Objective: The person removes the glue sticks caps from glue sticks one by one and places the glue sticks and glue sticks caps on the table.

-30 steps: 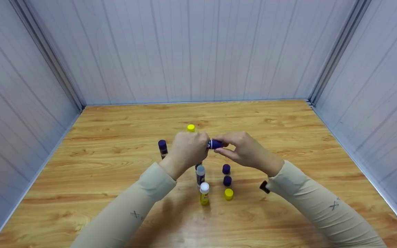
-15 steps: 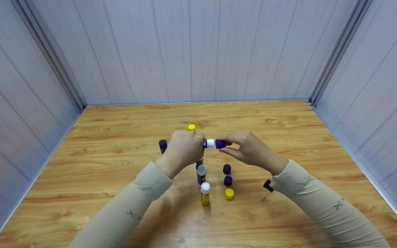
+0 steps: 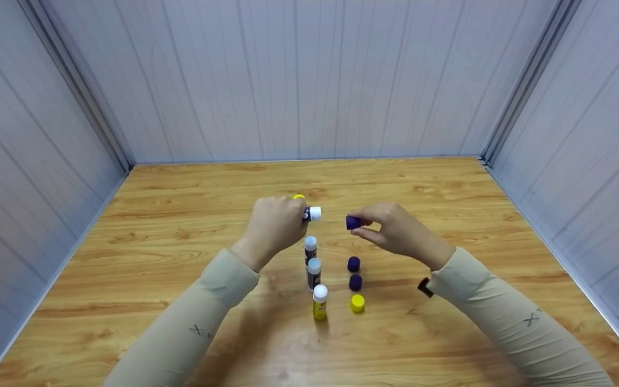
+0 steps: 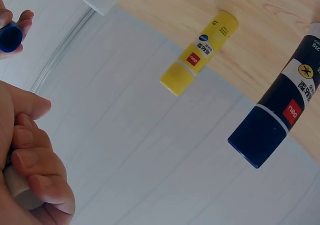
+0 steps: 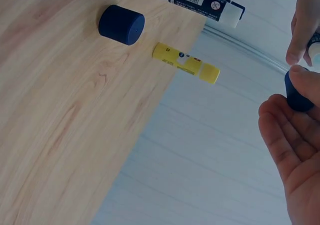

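The left hand has its fingers curled round a glue stick above the table, right hand pinching a dark cap, and the stick's probably light, stiff, kinda slick, so grab mid-barrel.

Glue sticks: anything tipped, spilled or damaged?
Nothing stands out: three uncapped sticks stand upright, three loose caps sit beside them, and no spill or damage shows. Only the stick in the left hand lies sideways.
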A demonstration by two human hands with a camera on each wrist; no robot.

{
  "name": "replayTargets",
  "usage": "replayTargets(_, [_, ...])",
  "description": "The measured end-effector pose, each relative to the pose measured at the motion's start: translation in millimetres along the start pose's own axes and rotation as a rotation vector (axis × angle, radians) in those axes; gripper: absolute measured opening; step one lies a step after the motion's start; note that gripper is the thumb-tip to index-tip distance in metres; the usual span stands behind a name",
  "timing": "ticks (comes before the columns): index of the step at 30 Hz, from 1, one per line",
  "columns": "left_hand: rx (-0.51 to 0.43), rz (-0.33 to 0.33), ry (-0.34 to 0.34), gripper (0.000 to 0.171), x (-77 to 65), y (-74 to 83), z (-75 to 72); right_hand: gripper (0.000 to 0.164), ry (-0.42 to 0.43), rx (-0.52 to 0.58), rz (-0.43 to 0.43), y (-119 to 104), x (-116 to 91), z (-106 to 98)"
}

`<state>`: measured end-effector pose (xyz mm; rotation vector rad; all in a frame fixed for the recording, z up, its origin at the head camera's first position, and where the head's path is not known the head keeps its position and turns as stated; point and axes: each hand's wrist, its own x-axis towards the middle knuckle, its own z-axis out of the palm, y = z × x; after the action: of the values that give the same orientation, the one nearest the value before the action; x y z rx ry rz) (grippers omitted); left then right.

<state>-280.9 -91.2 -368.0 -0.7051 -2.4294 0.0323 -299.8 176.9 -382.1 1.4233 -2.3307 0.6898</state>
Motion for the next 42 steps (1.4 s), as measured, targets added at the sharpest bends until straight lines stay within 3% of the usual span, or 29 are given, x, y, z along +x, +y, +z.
replayTargets(6, [-0.110, -0.068, 0.016, 0.028, -0.4, -1.0, 0.7, 0.029, -0.064, -0.056, 0.079, 2.4, -0.5, -0.7])
replayTargets(12, [-0.305, -0.154, -0.024, 0.030, -0.5, -2.8, -0.4, 0.028, -0.086, -0.043, 0.115, 5.2, 0.3, 2.1])
replayTargets(23, [-0.617, -0.314, -0.036, 0.035, -0.8, -9.1, 3.5, 0.029, -0.128, -0.050, 0.207, 11.7, 2.4, 9.8])
replayTargets(28, [-0.756, -0.359, -0.037, 0.032, -1.3, -9.0, 3.4, 0.019, -0.134, -0.044, 0.229, 17.2, 0.7, 14.7])
replayTargets(33, [-0.890, -0.407, -0.075, 0.031, -3.2, -8.9, 3.3, 0.020, -0.141, -0.050, 0.227, 22.1, 0.1, 21.6])
replayTargets(42, [-1.028, -0.426, -0.133, 0.036, -8.6, -10.8, 2.4, 0.025, -0.194, -0.063, 0.251, 24.3, 0.6, 29.5])
